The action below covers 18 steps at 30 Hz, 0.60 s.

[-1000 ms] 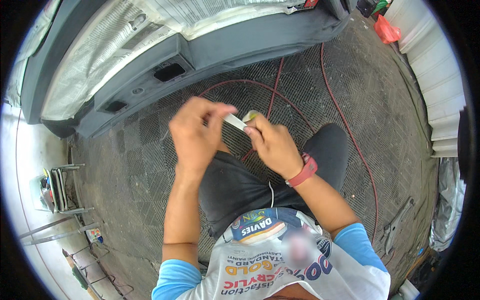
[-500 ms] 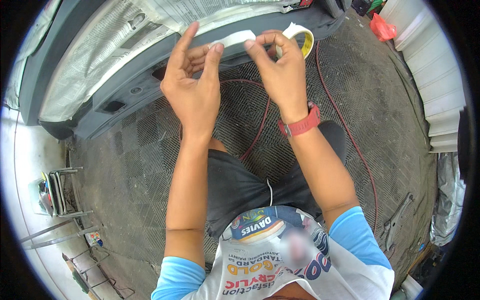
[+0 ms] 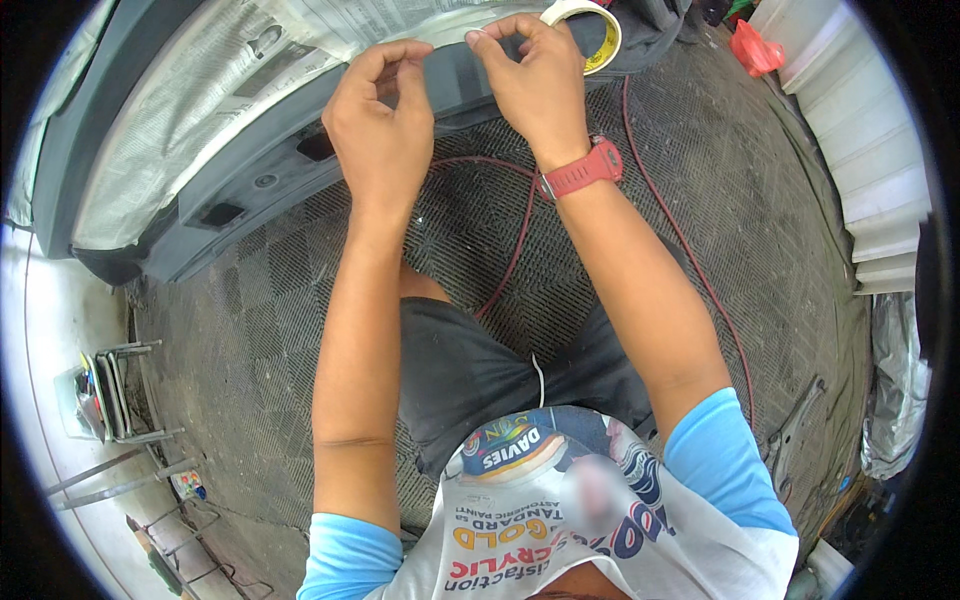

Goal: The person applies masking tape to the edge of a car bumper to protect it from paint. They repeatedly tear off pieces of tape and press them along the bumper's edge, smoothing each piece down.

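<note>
bumper panel, grey, lies across the top of view on checkered floor matting, with newspaper masked over its upper face. red hose snakes over the matting past the knees. roll of masking tape hangs off the right hand, whose fingertips pinch the tape strip at the paper's edge. left hand pinches the strip's other end, fingers curled. judged step: laying tape along the paper-to-panel seam. next move likely calls for pressing the strip flat and straight, then tearing it from the roll.
</note>
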Tool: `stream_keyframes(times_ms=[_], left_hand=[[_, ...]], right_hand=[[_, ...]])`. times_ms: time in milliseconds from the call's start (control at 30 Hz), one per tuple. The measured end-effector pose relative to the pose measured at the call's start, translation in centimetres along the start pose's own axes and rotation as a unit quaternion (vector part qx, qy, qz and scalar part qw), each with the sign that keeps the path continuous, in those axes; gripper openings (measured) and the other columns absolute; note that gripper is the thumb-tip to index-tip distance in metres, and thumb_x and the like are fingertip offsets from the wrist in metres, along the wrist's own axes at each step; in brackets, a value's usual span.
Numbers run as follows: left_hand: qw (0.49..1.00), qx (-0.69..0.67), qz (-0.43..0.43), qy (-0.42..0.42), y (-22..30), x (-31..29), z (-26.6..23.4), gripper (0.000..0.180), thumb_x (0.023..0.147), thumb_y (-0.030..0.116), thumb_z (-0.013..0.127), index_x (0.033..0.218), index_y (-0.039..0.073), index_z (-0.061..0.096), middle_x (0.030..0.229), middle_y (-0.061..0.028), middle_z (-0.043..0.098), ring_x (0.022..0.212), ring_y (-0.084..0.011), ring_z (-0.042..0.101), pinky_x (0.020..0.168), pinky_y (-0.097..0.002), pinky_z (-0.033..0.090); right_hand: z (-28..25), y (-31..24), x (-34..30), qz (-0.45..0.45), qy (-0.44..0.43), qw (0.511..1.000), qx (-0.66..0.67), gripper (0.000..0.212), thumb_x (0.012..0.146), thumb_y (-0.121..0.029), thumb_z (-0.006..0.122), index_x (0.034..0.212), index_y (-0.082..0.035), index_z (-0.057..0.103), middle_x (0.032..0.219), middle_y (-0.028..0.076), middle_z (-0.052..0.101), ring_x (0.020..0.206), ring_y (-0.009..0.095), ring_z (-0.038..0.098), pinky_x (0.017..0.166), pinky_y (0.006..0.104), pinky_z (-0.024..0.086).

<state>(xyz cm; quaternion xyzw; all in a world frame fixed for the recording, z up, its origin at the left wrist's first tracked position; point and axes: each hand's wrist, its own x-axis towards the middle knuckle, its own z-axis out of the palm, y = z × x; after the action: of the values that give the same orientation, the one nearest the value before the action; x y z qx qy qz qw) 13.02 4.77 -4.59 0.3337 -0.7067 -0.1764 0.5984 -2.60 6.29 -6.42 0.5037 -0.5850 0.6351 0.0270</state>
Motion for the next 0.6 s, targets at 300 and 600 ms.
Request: stream_keyframes(times_ms=[300,600], left_hand=[[0.939,0.307,0.139,-0.063,-0.6,-0.4,0.6,0.029,0.095,0.004,0.068,0.123,0.004,0.077,0.127,-0.0114,0.075,0.113,-0.0338,0.071,0.098,-0.0431,0.057],[0.902,0.39,0.156,-0.097,-1.6,-0.9,1.3,0.039,0.095,0.009,0.07,0.133,0.002,0.072,0.135,-0.0104,0.071,0.117,-0.0336,0.068,0.095,-0.0462,0.052]], right_hand=[[3.0,0.9,0.9,-0.056,0.101,0.991,-0.07,0.018,0.083,-0.026,0.088,0.088,-0.01,0.079,0.102,0.012,0.068,0.109,0.035,0.061,0.096,0.0507,0.038],[4.0,2.4,0.6,-0.091,0.115,0.982,-0.117,0.017,0.082,-0.024,0.088,0.085,-0.011,0.077,0.101,0.012,0.069,0.11,0.035,0.061,0.096,0.0501,0.038]])
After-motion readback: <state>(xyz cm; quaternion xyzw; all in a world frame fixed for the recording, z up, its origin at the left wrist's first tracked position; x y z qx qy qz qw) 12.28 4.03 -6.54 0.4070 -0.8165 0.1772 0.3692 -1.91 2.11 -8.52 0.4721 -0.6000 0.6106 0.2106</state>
